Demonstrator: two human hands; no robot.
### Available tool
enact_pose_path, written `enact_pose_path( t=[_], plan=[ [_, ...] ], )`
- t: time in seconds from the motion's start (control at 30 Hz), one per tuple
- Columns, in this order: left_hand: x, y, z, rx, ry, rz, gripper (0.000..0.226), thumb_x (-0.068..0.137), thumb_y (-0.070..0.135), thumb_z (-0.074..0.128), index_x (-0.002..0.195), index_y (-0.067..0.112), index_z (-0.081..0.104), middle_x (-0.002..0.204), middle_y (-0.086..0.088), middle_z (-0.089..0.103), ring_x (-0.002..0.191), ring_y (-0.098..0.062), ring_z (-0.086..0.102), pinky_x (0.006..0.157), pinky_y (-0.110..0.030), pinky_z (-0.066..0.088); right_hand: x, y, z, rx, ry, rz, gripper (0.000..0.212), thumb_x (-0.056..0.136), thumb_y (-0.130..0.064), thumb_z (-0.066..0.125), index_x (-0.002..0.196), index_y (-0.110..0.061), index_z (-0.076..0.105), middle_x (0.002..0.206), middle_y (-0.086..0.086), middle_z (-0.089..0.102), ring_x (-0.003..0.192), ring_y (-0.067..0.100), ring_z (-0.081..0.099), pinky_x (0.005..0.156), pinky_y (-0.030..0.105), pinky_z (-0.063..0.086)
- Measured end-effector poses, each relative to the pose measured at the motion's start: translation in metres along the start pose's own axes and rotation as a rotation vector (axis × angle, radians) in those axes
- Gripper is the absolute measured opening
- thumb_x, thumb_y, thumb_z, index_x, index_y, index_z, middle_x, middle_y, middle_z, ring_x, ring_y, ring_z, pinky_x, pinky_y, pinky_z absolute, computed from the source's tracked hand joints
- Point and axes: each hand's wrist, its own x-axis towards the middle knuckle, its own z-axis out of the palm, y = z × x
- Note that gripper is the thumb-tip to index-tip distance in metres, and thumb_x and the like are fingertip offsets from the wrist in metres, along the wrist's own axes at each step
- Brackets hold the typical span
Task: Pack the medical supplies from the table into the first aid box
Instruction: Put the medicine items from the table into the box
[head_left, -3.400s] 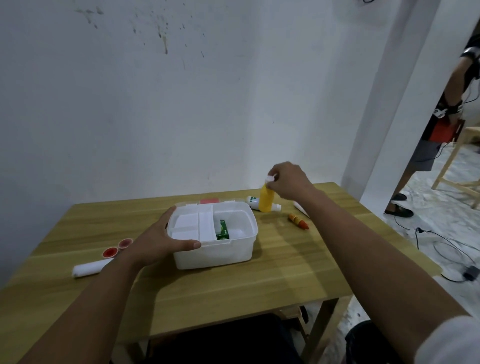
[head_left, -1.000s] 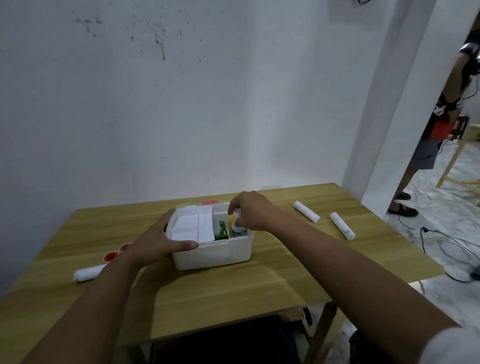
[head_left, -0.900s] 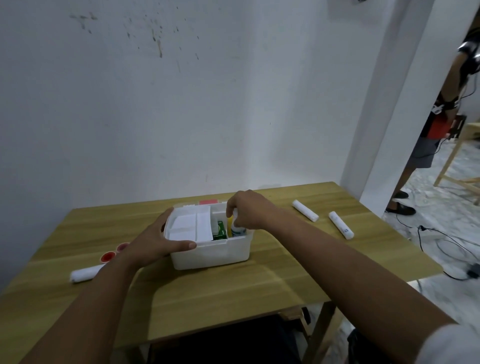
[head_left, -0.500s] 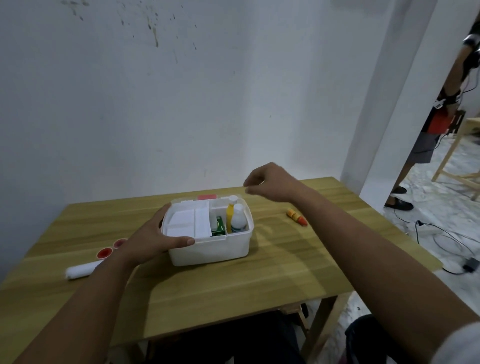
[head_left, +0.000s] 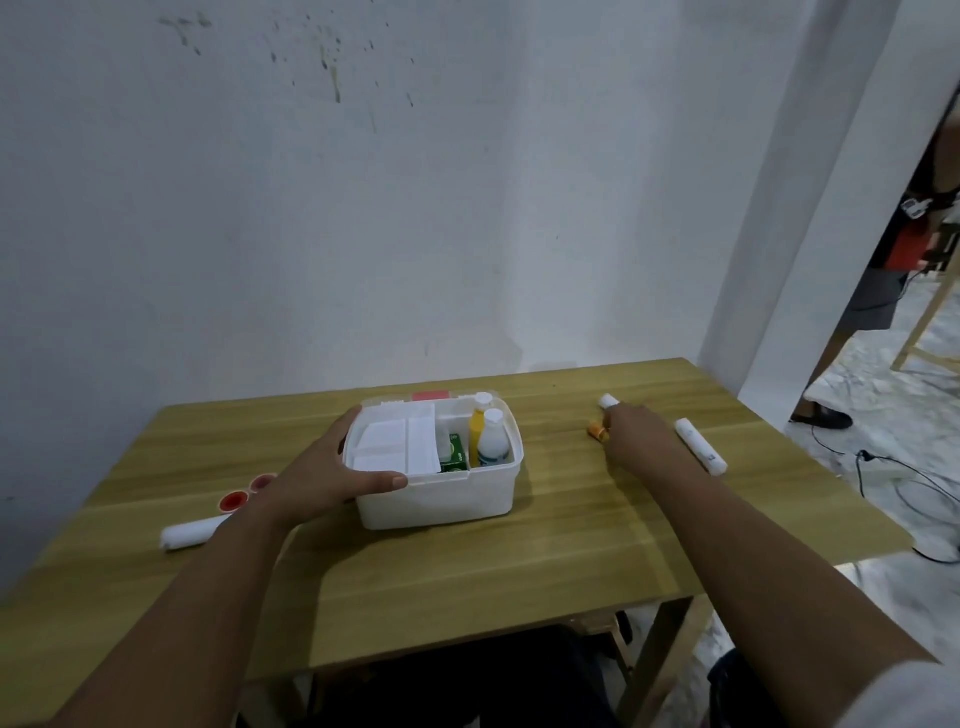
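Observation:
The white first aid box (head_left: 441, 501) stands open mid-table. It holds white gauze pads (head_left: 389, 447), a green packet (head_left: 453, 454), a yellow bottle (head_left: 476, 431) and a white bottle (head_left: 492, 441). My left hand (head_left: 332, 467) grips the box's left rim, thumb along the front edge. My right hand (head_left: 631, 434) rests on the table to the right, fingertips on a small orange tube (head_left: 597, 431); whether they have closed on it is hidden. White rolls lie behind that hand (head_left: 608, 401), to its right (head_left: 698, 453) and at far left (head_left: 189, 531).
Two red round caps (head_left: 234, 501) sit left of the box on the wooden table (head_left: 467, 571). A wall backs the table. At the right a person (head_left: 883, 280) stands past a white pillar, and cables (head_left: 893, 467) lie on the floor.
My right hand left the two bottles standing in the box, then moved right and down onto the table at the orange tube. My left hand has stayed on the box.

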Motion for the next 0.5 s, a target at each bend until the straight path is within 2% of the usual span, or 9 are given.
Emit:
enact_pose_path(
  t=[0.13,0.23,0.33,0.4,0.5],
  plan=[
    [-0.001,0.001,0.001,-0.023,-0.004,0.010,0.134,0.049,0.060,0.094,0.159,0.039,0.019,0.148,0.010,0.046,0.132,-0.021,0.048,0.101,-0.047,0.053,-0.007,-0.016,-0.022,0.167,0.052,-0.044,0.025,0.087,-0.036,0.075,0.098,-0.014,0.070,0.090,0.003,0.071,0.084,0.022,0.067,0.070,0.032,0.051],
    [-0.002,0.004,0.003,-0.026,-0.001,0.032,0.127,0.052,0.058,0.092,0.157,0.038,0.024,0.143,0.013,0.047,0.129,-0.018,0.047,0.097,-0.039,0.054,-0.015,-0.046,-0.061,0.390,0.107,-0.126,0.023,0.075,-0.026,0.088,0.088,-0.014,0.074,0.084,-0.001,0.072,0.081,0.016,0.068,0.071,0.029,0.053],
    [-0.004,0.008,0.005,-0.037,0.002,0.057,0.124,0.050,0.057,0.089,0.155,0.039,0.026,0.137,0.016,0.047,0.126,-0.015,0.047,0.089,-0.029,0.050,-0.030,-0.083,-0.100,0.539,0.145,-0.256,0.021,0.070,-0.010,0.089,0.087,-0.013,0.077,0.082,-0.001,0.075,0.075,0.011,0.069,0.067,0.027,0.053],
    [-0.004,0.007,0.005,-0.041,-0.001,0.067,0.120,0.054,0.054,0.092,0.154,0.039,0.027,0.139,0.016,0.048,0.127,-0.015,0.047,0.090,-0.030,0.050,-0.043,-0.109,-0.118,0.587,0.082,-0.358,0.020,0.074,-0.009,0.087,0.093,-0.012,0.079,0.083,0.001,0.076,0.069,0.010,0.069,0.062,0.023,0.055],
    [-0.004,0.008,0.004,-0.043,0.004,0.057,0.117,0.061,0.045,0.094,0.155,0.036,0.025,0.137,0.014,0.047,0.124,-0.015,0.046,0.087,-0.026,0.049,-0.061,-0.145,-0.127,0.506,-0.075,-0.494,0.025,0.076,-0.020,0.088,0.098,-0.011,0.080,0.087,0.000,0.077,0.079,0.014,0.073,0.068,0.026,0.061]
  ],
)
